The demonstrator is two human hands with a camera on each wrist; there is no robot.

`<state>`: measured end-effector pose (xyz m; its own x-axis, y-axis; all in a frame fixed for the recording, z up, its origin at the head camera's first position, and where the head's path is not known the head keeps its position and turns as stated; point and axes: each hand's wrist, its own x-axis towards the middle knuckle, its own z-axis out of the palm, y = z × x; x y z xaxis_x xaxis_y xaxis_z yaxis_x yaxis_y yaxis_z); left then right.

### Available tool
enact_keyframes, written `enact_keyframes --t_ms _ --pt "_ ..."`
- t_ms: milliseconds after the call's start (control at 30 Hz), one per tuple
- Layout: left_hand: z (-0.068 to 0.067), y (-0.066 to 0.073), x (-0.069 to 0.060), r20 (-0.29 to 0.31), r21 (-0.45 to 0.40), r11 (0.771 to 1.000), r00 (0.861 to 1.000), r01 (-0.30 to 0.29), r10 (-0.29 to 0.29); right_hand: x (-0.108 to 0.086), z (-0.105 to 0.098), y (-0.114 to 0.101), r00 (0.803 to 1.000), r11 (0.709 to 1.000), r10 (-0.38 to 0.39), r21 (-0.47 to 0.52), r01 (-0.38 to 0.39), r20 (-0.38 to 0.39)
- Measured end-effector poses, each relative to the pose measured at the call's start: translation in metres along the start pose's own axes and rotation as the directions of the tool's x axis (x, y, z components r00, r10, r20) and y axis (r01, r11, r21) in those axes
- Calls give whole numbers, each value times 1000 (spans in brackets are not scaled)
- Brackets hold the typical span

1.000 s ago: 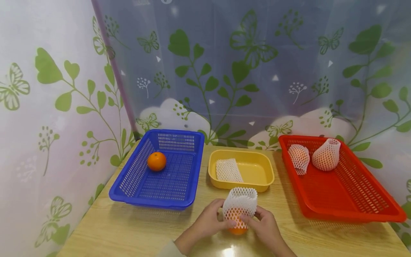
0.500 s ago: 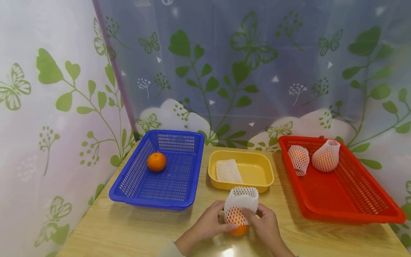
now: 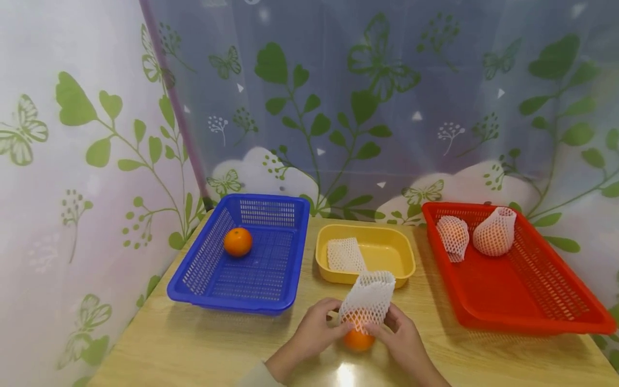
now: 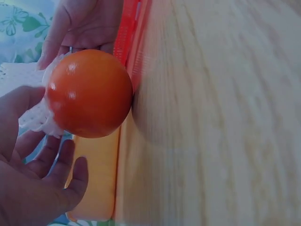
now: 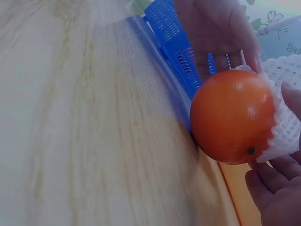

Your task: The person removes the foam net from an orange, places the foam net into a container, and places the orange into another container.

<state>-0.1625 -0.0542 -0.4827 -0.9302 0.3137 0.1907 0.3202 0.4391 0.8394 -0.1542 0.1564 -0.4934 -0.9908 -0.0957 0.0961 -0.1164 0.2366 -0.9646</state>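
Observation:
Near the front of the table, a white foam fruit net (image 3: 371,294) covers the upper part of an orange (image 3: 359,342), whose glossy lower part is bare. My left hand (image 3: 315,325) grips the net from the left, thumb on the near side. From the right, my right hand (image 3: 402,334) holds it the same way. The net's loose end stands up above the fruit. In the left wrist view the bare side of the orange (image 4: 91,94) faces the camera; the right wrist view shows a small green spot on the orange (image 5: 230,117).
A blue basket (image 3: 232,303) at the left holds another orange (image 3: 238,242). Behind my hands, a yellow tray (image 3: 408,258) contains a flat foam net (image 3: 345,254). At the right, a red basket (image 3: 527,322) holds two netted fruits, one (image 3: 453,236) beside the other (image 3: 494,236).
The net's free end has risen and leans further right, and my thumbs have shifted on the net. The orange stays between both hands at nearly the same spot.

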Motion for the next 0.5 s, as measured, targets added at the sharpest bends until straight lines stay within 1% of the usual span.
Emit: enact_keyframes --t_ms 100,167,333,433,500 --pt "1 2 2 -47 -35 999 999 19 -21 0 -2 0 1000 1000 13 -5 -13 9" --pt "1 3 3 -64 -46 998 997 35 -38 0 -2 0 1000 1000 7 1 -7 15" --pt "1 5 3 -67 -74 995 995 74 -79 -2 -2 -2 1000 1000 -17 24 17 8" --pt "2 4 1 -57 -100 992 995 76 -82 -3 -1 -3 999 999 -31 19 31 -15" --pt "4 4 0 -41 -123 990 996 70 -75 -4 0 -4 998 999 -30 18 31 -46"
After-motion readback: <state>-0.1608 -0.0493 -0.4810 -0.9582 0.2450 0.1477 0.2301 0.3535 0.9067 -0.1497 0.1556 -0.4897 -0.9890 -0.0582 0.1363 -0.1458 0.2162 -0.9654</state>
